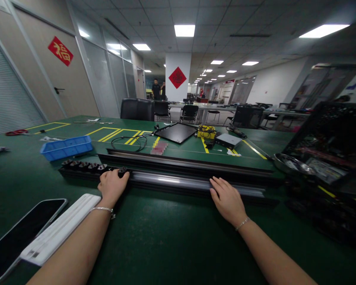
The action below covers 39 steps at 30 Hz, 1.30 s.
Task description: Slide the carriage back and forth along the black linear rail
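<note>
A long black metal rail (169, 180) with a shiny top face lies across the green table in front of me. Several small black blocks (84, 165) with metallic tops sit in a row at its left end. My left hand (114, 184) is closed around one more black block (123, 170) on the rail, just right of that row; its fingertips are partly hidden. My right hand (228, 198) lies with fingers stretched out against the rail's right half, holding nothing. Behind it lies a second black rail (180, 161), roughly parallel.
A blue bin (67, 147) stands behind the blocks. At near left lie a phone (23, 233) and a white device (62, 229). Farther back are a black panel (176, 132), a yellow object with cables (207, 132) and a grey box (229, 140). Dark equipment (329, 158) fills the right.
</note>
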Each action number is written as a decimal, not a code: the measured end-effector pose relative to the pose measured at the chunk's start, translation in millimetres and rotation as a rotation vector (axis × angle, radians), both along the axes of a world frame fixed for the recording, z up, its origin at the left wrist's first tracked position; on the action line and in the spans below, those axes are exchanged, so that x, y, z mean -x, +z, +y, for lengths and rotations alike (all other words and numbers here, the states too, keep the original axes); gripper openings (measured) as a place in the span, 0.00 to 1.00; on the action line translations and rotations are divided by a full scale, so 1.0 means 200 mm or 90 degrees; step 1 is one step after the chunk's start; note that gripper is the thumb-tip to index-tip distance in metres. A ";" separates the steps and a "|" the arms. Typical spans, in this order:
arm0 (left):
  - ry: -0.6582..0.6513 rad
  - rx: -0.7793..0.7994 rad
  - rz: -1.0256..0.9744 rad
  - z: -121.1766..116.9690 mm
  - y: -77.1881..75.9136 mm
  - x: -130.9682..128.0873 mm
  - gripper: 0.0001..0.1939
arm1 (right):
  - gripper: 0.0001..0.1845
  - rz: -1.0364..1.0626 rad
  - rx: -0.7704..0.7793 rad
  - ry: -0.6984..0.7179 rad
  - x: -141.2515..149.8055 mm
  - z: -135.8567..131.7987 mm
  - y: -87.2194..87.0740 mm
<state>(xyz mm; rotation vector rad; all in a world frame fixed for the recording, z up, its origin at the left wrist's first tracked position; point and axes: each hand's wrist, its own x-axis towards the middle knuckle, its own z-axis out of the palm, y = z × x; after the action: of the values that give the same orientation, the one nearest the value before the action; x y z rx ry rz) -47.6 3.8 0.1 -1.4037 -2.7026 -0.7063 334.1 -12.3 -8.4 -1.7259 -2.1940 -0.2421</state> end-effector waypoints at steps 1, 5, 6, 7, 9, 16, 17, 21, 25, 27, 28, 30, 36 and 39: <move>-0.001 -0.001 0.001 0.00 0.00 0.00 0.27 | 0.24 0.000 0.000 0.001 0.00 0.00 0.00; -0.001 -0.001 -0.001 0.00 0.00 0.00 0.27 | 0.24 -0.001 -0.001 -0.003 0.00 0.00 0.00; 0.000 0.000 -0.003 0.00 0.00 0.00 0.27 | 0.24 -0.001 -0.003 -0.003 0.00 0.00 0.00; 0.000 0.000 -0.005 0.00 0.00 0.00 0.27 | 0.24 0.000 -0.004 -0.003 0.00 0.00 0.00; 0.000 -0.001 -0.008 0.00 0.00 0.01 0.27 | 0.24 0.001 -0.006 -0.001 0.00 0.00 0.00; -0.004 0.004 -0.016 0.00 0.00 0.01 0.27 | 0.25 -0.001 -0.002 0.000 0.00 0.00 -0.01; -0.003 0.006 -0.019 0.00 0.01 0.01 0.26 | 0.25 -0.001 -0.002 0.000 0.00 0.00 -0.01; -0.003 0.003 -0.019 -0.01 0.02 0.00 0.26 | 0.25 -0.003 0.003 -0.006 0.00 0.00 0.00; -0.007 0.000 -0.007 -0.01 0.01 0.00 0.26 | 0.25 -0.004 0.009 -0.009 0.00 0.00 0.00; -0.008 0.000 -0.004 0.00 0.00 0.00 0.26 | 0.25 -0.003 0.007 -0.006 0.00 0.00 0.00; -0.009 0.000 -0.003 0.00 0.00 0.01 0.26 | 0.25 -0.002 0.004 -0.004 0.00 0.00 0.00; -0.010 -0.002 -0.001 0.00 0.00 0.01 0.27 | 0.25 0.000 -0.005 -0.001 0.00 0.00 -0.01; -0.010 -0.014 -0.008 0.00 0.00 0.01 0.26 | 0.25 -0.001 -0.017 0.004 -0.01 0.01 -0.02; -0.010 -0.018 -0.010 0.00 -0.01 0.01 0.26 | 0.25 -0.001 -0.015 0.002 -0.01 0.01 -0.02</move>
<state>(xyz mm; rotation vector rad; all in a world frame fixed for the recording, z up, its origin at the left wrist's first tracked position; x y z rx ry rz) -49.5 3.2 -1.1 -1.4199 -2.6856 -0.7561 336.3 -10.5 -13.1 -1.7094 -2.1866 -0.2682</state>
